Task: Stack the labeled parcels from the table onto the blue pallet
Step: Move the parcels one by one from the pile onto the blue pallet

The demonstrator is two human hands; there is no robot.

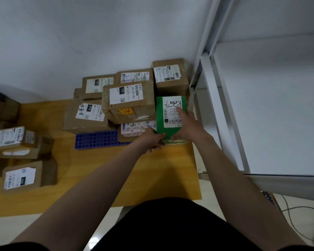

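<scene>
**Green parcel at the stack**

Head cam: both hands were on the green parcel [160,120]; left hand [150,141] gripped its near corner; right hand [186,124] clasped the right side, one finger across the label; parcel was right up against the brown boxes [130,105] piled on the blue pallet [96,139].

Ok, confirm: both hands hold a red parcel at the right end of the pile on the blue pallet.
Not red: the head view shows a green parcel. Left hand and right hand hold it at the right end of the pile on the blue pallet.
</scene>
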